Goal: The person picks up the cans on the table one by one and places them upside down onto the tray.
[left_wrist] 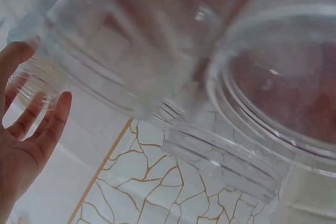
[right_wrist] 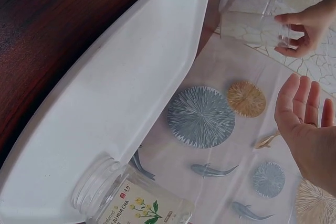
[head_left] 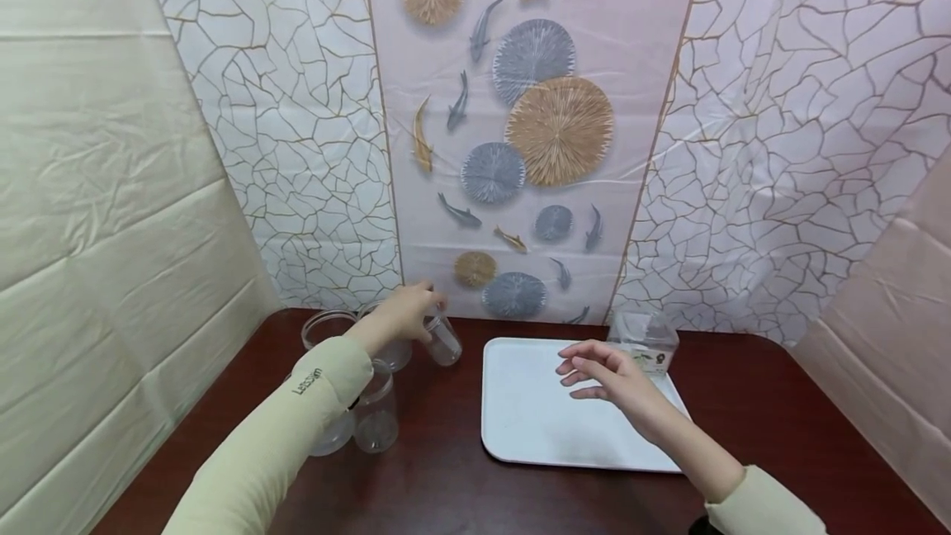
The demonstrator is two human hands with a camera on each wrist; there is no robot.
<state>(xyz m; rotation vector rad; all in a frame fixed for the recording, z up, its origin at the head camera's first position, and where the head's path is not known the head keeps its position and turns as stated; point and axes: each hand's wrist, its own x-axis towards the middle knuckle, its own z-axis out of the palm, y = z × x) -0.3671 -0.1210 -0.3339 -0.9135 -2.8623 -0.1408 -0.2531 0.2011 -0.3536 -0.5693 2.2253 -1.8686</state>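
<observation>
My left hand (head_left: 407,310) reaches to the back of the table, with its fingers and thumb around the mouth of a clear jar (head_left: 446,347). In the right wrist view this jar (right_wrist: 249,27) shows beside other clear jars, its neck between the thumb and fingers. Over the white tray (head_left: 513,428) hovers my right hand (head_left: 617,378), fingers loosely bent and holding nothing. At the tray's back right corner is a clear jar with a printed label (head_left: 654,353); in the right wrist view its label (right_wrist: 139,205) shows yellow flowers and its mouth has no lid.
More clear jars stand under and around the left forearm, among them a narrow jar (head_left: 376,428) and a wide-mouthed jar (head_left: 327,322). Behind the dark table (head_left: 438,485) hangs a patterned cloth (head_left: 557,221). Pale cloth (head_left: 111,188) covers the left side.
</observation>
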